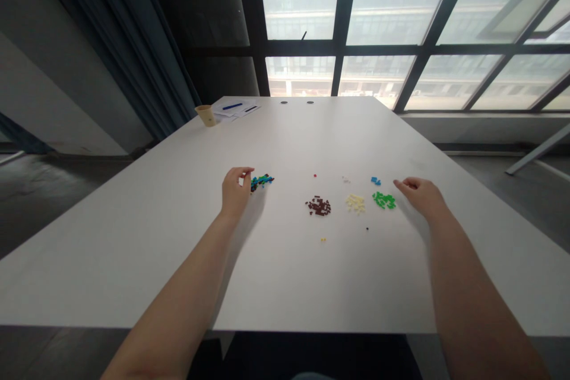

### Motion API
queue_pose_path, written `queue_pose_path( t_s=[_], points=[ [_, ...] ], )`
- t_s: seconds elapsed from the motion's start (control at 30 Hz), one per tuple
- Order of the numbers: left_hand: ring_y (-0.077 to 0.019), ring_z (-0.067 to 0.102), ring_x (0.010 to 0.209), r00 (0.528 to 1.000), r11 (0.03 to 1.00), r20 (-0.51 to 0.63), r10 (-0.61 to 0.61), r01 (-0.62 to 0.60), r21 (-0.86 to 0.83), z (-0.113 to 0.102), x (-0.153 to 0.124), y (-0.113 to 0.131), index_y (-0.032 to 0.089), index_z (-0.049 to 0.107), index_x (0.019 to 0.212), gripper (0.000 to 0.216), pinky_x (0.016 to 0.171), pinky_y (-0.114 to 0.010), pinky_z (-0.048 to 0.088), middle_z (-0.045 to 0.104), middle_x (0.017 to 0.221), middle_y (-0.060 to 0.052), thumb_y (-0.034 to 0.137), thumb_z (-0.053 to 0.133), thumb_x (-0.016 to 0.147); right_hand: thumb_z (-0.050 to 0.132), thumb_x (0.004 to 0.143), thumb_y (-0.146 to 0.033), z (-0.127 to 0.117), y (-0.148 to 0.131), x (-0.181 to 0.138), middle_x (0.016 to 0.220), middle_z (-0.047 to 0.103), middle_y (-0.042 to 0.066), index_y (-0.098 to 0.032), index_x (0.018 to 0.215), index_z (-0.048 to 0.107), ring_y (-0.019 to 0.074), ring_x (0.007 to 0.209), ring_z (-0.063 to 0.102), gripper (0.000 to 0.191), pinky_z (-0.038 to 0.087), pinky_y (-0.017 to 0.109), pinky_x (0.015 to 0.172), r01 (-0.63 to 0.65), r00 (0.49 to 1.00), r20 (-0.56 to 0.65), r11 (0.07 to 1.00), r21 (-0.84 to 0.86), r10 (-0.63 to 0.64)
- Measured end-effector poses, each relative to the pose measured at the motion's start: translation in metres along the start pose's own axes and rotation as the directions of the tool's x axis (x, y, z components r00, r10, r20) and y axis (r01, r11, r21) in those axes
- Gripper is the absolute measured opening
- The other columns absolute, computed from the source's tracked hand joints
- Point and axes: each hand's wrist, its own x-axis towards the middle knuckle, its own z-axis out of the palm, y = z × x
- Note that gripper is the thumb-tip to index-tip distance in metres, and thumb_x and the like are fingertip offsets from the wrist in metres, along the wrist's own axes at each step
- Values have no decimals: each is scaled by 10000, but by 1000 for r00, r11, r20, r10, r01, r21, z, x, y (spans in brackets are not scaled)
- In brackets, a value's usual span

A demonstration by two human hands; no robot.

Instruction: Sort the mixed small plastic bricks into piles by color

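My left hand (236, 192) is at a mixed heap of small toy bricks (262, 180), mostly blue, green and dark brown, and partly hides its left end. Its thumb and forefinger are curled together; what is between them is hidden. Just right of the small green bricks (384, 200), my right hand (421, 193) hovers over the table with fingertips pinched, pointing left. Anything in that pinch is too small to make out. Several blue bricks (376, 180) lie left of its fingertips. Pale yellow bricks (355, 203) and dark brown bricks (319, 206) form separate piles between the hands.
The white table (285, 285) also bears a red piece (314, 176), whitish pieces (346, 179), yellow pieces (323, 240) and a black piece (367, 228). At the far left stand a paper cup (206, 116) and papers (229, 110) with pens. Windows rise behind.
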Motion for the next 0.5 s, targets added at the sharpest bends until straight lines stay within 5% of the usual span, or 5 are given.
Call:
queue_pose_path(
  t_s=[0.07,0.17,0.5],
  points=[
    [-218,518,937,993,953,72,90,-107,283,1,1,-9,217,676,873,228,788,-349,396,594,954,-68,236,467,785,477,695,-504,1,-10,-4,468,435,-8,-191,510,489,119,476,388,364,268,262,492,7,998,-63,999,32,-5],
    [-258,483,975,974,852,226,32,-145,503,8,-4,-14,244,690,870,232,752,-379,386,577,992,-79,237,479,772,472,700,-496,3,-18,-6,455,405,-19,-196,492,425,112,474,364,368,259,256,490,26,998,-62,998,50,-23],
    [-261,476,981,949,792,312,-36,-164,589,15,-7,-12,245,677,829,192,728,-371,351,599,980,-74,279,499,765,448,695,-514,7,-20,-7,464,417,-11,-198,490,418,119,487,372,378,258,254,495,53,998,-26,998,29,-52]
  ],
)
